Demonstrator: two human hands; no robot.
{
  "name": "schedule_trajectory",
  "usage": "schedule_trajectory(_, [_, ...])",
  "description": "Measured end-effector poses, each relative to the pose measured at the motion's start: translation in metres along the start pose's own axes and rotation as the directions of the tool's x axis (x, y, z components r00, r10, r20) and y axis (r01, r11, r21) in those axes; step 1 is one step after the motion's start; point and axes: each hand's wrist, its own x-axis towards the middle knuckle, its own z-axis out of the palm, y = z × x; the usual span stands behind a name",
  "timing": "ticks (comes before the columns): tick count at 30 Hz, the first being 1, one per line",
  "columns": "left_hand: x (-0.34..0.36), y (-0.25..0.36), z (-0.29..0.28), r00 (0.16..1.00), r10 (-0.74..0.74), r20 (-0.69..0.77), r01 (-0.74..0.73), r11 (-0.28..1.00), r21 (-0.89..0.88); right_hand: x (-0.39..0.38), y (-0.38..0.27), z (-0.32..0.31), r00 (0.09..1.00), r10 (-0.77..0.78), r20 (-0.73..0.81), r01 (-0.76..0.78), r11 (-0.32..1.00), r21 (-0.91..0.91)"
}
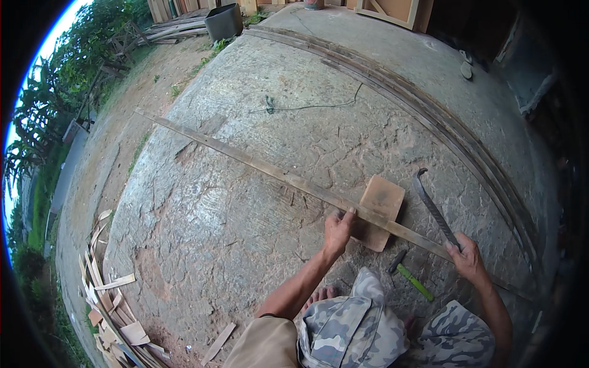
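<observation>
A long thin wooden strip (257, 164) lies across the concrete floor from the upper left to the lower right, resting on a small wooden block (381, 202). My left hand (338, 232) presses on the strip just left of the block. My right hand (469, 259) grips the handle of a dark curved blade (431, 205), whose hooked tip points away from me, above the strip's right part. A hammer with a green handle (412, 279) lies on the floor between my hands, close to my knees.
Long bent strips (429, 113) lie stacked along the right side of the floor. A pile of wood offcuts (113, 313) sits at the lower left edge. A cord (307, 107) lies beyond the strip, and a dark bin (224, 21) stands far off.
</observation>
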Motion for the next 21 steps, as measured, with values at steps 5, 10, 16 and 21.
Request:
schedule_trajectory(5, [-0.059,-0.053,0.113,0.937,-0.088,0.337,0.130,0.986,-0.104,0.020,-0.028,-0.010,0.999,-0.020,-0.039,0.019,0.999,-0.027])
schedule_trajectory(10, [-0.081,-0.043,0.113,0.645,-0.202,0.737,-0.215,0.877,0.429,0.030,-0.056,-0.029,0.993,-0.117,0.022,0.118,0.946,-0.302])
schedule_trajectory(16, [-0.030,0.048,-0.011,0.710,0.638,0.298,-0.602,0.331,0.727,0.037,-0.103,-0.055,0.926,-0.103,0.362,0.370,0.432,-0.822])
schedule_trajectory(21, [0.045,0.086,-0.022,0.704,0.472,0.531,-0.577,-0.058,0.815,0.069,-0.145,-0.034,0.842,0.085,0.532,0.511,0.190,-0.838])
